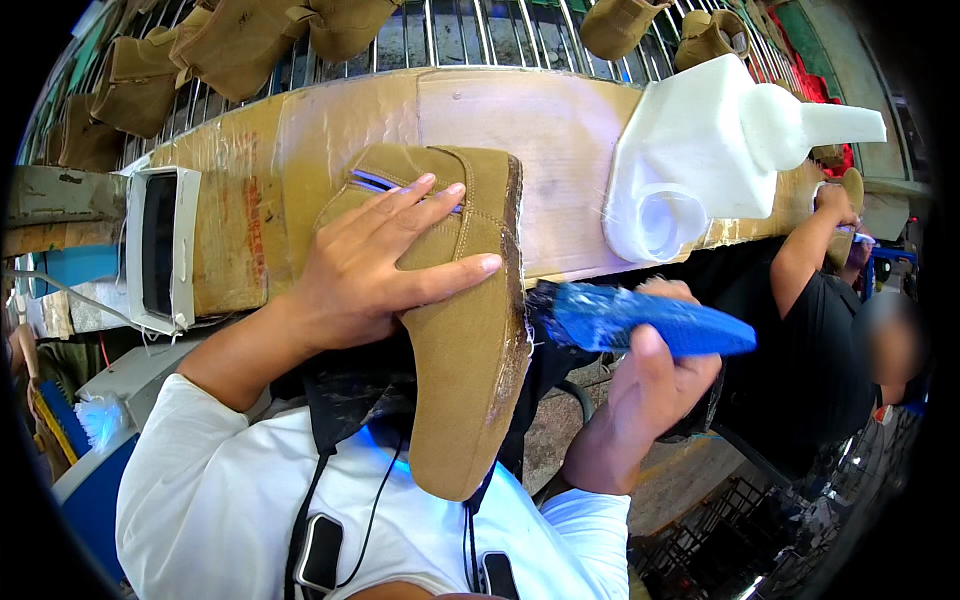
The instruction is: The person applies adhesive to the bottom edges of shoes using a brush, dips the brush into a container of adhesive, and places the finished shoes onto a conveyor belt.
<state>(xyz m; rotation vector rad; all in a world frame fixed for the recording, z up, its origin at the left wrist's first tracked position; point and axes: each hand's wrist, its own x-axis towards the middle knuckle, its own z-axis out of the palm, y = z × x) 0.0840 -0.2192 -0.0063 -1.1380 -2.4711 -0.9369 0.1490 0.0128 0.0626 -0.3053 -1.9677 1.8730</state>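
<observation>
A long tape-wrapped cardboard ledge (560,130) runs across the upper middle of the frame. On it at upper right lies a white plastic jug (700,150) on its side, spout pointing right. Behind it a wire rack (470,30) carries tan boots (240,40) along the top edge. At left stands a small white-framed box (160,250). At right, a co-worker in a black shirt (800,340) bends over another tan shoe (850,190).

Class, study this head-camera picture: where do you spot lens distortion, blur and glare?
Head view: the cardboard-covered bench edge bows toward the rim, with black corners from the fisheye; the blue brush in the right hand is motion-smeared; the white plastic jug is overexposed; the tan boot under the left hand stays sharp.
</observation>
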